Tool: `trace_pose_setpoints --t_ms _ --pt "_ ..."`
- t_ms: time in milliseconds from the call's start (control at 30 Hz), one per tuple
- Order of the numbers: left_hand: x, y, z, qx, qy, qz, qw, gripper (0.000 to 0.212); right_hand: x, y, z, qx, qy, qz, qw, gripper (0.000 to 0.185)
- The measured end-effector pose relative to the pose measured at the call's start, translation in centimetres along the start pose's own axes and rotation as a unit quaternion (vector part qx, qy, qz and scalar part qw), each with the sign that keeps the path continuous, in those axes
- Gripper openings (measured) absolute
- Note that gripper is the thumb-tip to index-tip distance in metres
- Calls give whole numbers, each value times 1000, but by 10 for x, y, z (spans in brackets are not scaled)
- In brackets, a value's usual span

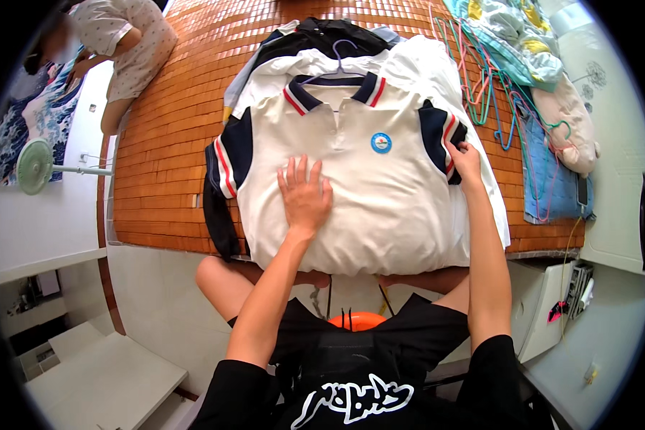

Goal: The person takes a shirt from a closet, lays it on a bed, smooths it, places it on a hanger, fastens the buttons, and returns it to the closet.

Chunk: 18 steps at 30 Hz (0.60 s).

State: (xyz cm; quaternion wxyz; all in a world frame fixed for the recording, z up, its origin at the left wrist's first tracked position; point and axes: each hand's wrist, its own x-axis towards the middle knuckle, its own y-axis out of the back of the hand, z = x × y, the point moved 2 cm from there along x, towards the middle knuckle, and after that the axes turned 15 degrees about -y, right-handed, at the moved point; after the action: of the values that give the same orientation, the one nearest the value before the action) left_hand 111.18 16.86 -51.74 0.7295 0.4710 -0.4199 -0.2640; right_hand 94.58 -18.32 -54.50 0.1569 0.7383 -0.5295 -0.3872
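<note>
A white short-sleeved polo shirt (387,183) with a navy collar and red-striped navy sleeves lies face up in front of me, a round blue badge (381,143) on its chest. Its collar is around a purple clothes hanger (339,59), whose hook points away from me. My left hand (303,196) rests flat on the shirt front with its fingers spread. At the sleeve on the right, my right hand (465,161) pinches the striped cuff between thumb and fingers. Under the polo and beyond it lie other garments, among them a white one (419,59) and a black one (322,35).
Several plastic hangers (481,80) lie tangled on the right of the brown tile mat (161,177), near a plush toy (564,123), a blue cloth (551,188) and a phone (582,191). Another person (134,48) is at the upper left, near a green fan (34,166).
</note>
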Motion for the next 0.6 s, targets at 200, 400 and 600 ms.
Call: trace_pose_setpoints --t_ms 200,400,600 --pt "-5 2 -6 6 15 2 1000 41 -25 2 -20 286 -46 -219 932 32" --pt "-4 0 -4 -4 16 9 1000 41 -3 36 -20 149 65 -65 985 35" --pt "-3 -3 -6 -2 14 19 1000 41 -20 59 -43 -241 198 218 925 35"
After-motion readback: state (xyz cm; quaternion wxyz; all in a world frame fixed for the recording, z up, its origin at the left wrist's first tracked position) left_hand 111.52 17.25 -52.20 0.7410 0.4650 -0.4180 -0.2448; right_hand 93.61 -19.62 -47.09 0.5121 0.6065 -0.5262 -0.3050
